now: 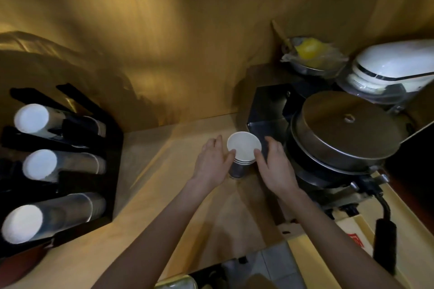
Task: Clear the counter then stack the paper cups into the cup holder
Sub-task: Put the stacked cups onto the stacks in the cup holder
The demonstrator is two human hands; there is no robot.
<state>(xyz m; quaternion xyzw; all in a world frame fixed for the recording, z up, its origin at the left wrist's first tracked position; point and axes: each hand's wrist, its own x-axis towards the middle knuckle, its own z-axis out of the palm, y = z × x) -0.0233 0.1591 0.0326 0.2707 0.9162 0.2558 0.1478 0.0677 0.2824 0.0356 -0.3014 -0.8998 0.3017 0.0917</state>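
A short stack of paper cups (243,148), white inside and dark outside, stands upright on the wooden counter (187,206) near its back right. My left hand (215,159) touches the stack's left side and my right hand (273,164) touches its right side, thumbs at the rim. The stack is pinched between both hands. The black cup holder (110,159) stands at the left, with three rows of cups lying sideways in it, white bottoms facing me.
A round metal waffle-type machine (345,134) with a black handle (385,239) sits right beside my right hand. Behind it are a black box (270,105), a bowl with something yellow (310,54) and a white appliance (394,65). A wooden wall rises behind.
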